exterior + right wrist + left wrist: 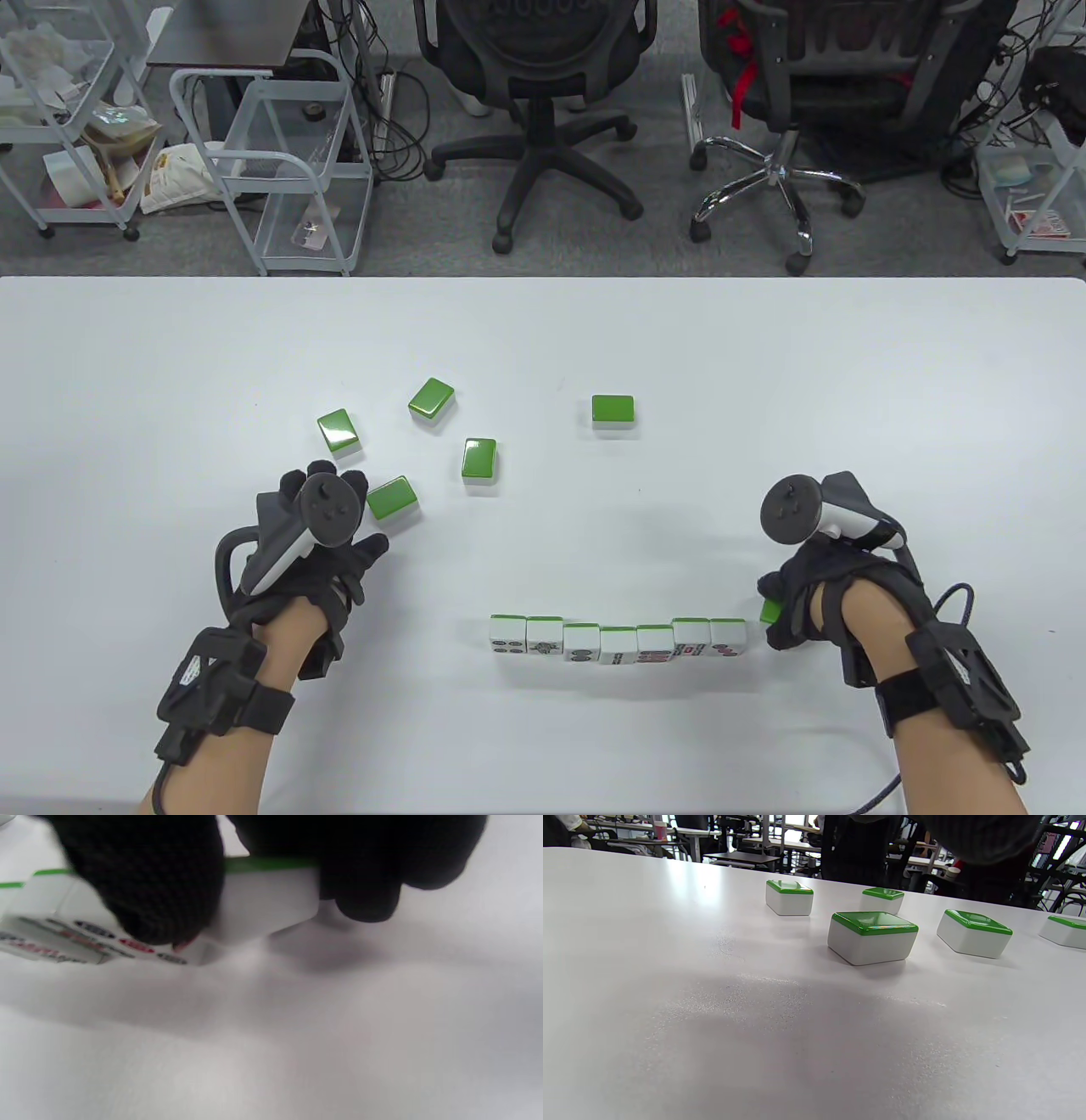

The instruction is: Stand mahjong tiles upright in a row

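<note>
Several mahjong tiles stand upright in a row near the table's front, faces toward me. My right hand grips a green-backed tile at the row's right end; in the right wrist view the fingers pinch this tile low over the table beside the row's last tile. Several tiles lie flat, green backs up, further back: one right by my left hand, others at the left, middle and right. My left hand rests empty, fingers loosely spread. The nearest flat tile also shows in the left wrist view.
The white table has its far edge near two office chairs and wire carts on the floor beyond. In the left wrist view, more flat tiles lie spread behind the nearest one.
</note>
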A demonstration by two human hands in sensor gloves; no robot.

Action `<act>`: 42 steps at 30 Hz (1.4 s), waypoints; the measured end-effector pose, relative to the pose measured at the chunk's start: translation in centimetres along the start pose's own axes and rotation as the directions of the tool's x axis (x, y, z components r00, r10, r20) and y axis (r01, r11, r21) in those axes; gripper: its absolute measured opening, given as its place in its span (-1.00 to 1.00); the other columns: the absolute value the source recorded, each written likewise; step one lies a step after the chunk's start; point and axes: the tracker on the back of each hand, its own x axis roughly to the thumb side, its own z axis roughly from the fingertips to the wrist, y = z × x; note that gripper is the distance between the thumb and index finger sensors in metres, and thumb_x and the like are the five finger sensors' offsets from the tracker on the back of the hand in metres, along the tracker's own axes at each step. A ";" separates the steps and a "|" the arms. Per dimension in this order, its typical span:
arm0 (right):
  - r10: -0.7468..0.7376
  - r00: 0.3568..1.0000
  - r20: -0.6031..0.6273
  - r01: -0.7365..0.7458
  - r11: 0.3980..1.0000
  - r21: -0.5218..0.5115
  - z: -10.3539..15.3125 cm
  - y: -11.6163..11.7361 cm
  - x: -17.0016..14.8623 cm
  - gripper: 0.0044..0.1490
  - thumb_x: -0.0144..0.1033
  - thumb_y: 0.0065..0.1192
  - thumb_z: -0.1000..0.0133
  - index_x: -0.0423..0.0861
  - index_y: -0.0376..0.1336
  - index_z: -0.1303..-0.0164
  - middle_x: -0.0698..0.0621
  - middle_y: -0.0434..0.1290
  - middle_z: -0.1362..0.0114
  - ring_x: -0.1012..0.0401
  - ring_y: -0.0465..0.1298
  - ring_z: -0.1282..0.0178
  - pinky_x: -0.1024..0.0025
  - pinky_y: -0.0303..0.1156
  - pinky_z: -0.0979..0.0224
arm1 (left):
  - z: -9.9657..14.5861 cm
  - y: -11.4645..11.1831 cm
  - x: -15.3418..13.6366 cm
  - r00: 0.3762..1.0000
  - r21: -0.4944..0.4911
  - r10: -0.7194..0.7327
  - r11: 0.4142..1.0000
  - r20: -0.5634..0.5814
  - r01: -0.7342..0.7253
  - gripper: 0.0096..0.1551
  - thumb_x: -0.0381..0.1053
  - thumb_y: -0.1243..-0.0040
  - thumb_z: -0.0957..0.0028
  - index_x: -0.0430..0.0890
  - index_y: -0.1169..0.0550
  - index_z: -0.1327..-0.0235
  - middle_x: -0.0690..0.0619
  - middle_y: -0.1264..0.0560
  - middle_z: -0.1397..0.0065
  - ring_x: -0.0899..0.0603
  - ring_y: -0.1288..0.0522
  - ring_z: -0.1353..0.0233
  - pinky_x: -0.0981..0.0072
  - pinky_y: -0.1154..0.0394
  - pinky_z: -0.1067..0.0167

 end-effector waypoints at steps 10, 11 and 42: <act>-0.105 0.989 0.103 0.105 0.994 0.009 -0.9 0.6 -0.4 -0.17 -0.18 0.52 0.32 -0.13 0.36 -0.19 -0.26 0.45 -0.31 -0.13 0.66 -0.14 -0.05 0.55 -0.16 | 0.1 0.0 -0.3 1.000 -0.009 0.027 1.000 -0.008 -0.027 -0.03 0.39 -0.08 0.34 0.27 -0.05 -0.38 0.11 0.14 -0.65 -0.25 0.12 -0.67 -0.23 0.00 -0.52; -0.130 0.986 0.109 0.130 0.992 0.006 -1.0 0.4 -0.7 -0.21 -0.18 0.51 0.31 -0.12 0.38 -0.17 -0.24 0.48 -0.30 -0.11 0.68 -0.12 -0.04 0.57 -0.15 | 0.2 0.0 -0.3 1.000 -0.010 0.025 1.000 -0.009 -0.025 -0.04 0.39 -0.08 0.34 0.27 -0.05 -0.38 0.11 0.13 -0.64 -0.25 0.12 -0.67 -0.23 0.00 -0.52; -0.021 0.992 -0.126 -0.073 0.721 -0.689 1.6 -3.1 0.3 0.00 0.04 0.17 0.15 -0.15 -0.01 -0.43 -0.29 -0.07 -0.59 -0.40 -0.03 -0.53 -0.42 0.08 -0.36 | -1.4 0.1 3.2 0.957 -0.009 -0.221 0.974 0.189 0.226 -0.15 0.21 -0.24 0.29 0.39 -0.17 -0.31 0.28 -0.06 -0.65 -0.09 -0.28 -0.65 -0.10 -0.26 -0.52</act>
